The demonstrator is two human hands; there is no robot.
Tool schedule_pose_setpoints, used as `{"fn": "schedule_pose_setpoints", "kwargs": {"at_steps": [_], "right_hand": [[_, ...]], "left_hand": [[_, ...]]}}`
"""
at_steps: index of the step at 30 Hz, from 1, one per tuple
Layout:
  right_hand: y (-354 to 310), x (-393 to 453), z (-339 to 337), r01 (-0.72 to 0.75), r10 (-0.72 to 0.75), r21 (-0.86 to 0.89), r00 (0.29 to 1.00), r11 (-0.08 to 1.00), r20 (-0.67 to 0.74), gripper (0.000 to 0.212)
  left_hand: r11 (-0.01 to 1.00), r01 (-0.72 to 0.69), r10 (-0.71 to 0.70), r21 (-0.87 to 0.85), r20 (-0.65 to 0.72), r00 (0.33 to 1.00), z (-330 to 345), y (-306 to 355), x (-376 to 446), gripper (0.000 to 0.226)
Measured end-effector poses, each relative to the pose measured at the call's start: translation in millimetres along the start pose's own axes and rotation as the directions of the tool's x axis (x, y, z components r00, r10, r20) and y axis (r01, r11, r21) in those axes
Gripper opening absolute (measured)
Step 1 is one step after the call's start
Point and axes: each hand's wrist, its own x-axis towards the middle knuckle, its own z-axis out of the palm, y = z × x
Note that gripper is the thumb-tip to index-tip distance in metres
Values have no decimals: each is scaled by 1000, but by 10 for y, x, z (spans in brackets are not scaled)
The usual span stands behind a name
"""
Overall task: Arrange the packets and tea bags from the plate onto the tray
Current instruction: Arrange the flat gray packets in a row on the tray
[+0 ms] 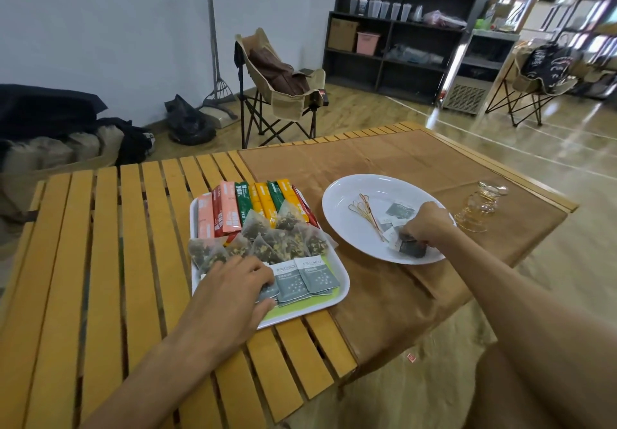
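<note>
Right hand (424,226) pinching a small dark square packet (412,247) on the white oval plate (344,225), left hand (233,290) — fingers flat — pressing grey packets (305,278) on the white square tray (340,290) just left of the plate

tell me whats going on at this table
A person is moving packets from the white plate onto the tray. The right hand pinches a dark packet on the plate, where a few more packets remain. The left hand rests on the grey packets at the tray's near edge. Stick packets and tea bags already fill the tray.

Open cloth (384,298) between tray (344,290) and plate (337,225) (glass (480,206) beyond).
</note>
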Motion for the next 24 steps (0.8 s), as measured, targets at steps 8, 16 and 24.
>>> {"fn": "schedule_pose_setpoints", "kwargs": {"at_steps": [8,16,24], "right_hand": [[-222,-217,-376,76,-79,243,997,967,4,17],[-991,-1189,37,269,-452,418,777,868,438,17],[-1127,-1281,380,365,-465,298,774,882,429,19]], "left_hand": [[1000,3,-3,3,-11,1000,-7,12,-4,27],[1000,2,-2,-2,-14,1000,-12,13,-16,26],[999,14,-17,-41,-59,998,-3,9,-16,28]]}}
